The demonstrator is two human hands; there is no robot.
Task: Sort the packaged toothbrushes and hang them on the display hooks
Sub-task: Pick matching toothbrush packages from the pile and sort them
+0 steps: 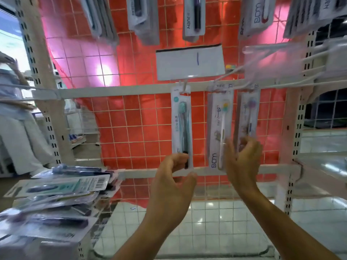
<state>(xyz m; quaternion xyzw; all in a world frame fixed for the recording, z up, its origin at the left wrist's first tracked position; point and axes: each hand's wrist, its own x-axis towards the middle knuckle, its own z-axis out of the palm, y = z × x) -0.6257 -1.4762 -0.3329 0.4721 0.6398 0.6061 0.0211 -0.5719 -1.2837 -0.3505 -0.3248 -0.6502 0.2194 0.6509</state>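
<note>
Head: toothbrush pack (181,128) vertical, bristles up

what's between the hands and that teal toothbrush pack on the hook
Nothing visible. The left hand already pinches the bottom of the teal toothbrush pack; the right hand is at the neighbouring packs.

Single head-worn view, facing forward and slightly down, close before the wire grid panel (131,128); forearms entering from below, floor tiles (216,222) beneath the panel.
</note>
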